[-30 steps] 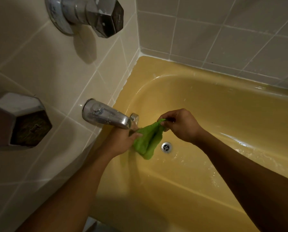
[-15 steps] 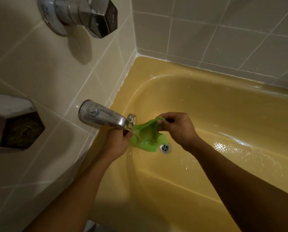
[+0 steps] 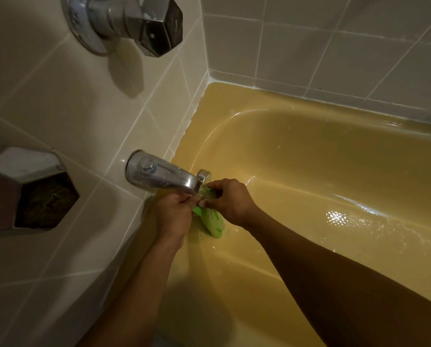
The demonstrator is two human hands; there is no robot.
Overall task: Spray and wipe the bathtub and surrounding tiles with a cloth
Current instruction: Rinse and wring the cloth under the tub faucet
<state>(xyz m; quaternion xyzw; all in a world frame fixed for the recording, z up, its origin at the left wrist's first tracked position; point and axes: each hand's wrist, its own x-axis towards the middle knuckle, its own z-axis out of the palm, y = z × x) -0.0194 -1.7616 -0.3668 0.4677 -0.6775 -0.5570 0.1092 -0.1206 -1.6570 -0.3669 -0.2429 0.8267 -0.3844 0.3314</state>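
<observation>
The left hand (image 3: 170,214) and right hand (image 3: 230,202), apart a moment ago, have drawn together and both grip the cloth (image 3: 213,222), now bunched just under the spout (image 3: 159,177). This looks like rinsing or wringing between wipes. Beyond, the tub (image 3: 309,171) glistens wet.

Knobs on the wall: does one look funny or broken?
The nearer knob has a brown, rough-looking end face, maybe rust or a reflection; the farther knob has a dark, smooth face. Neither looks broken.
</observation>
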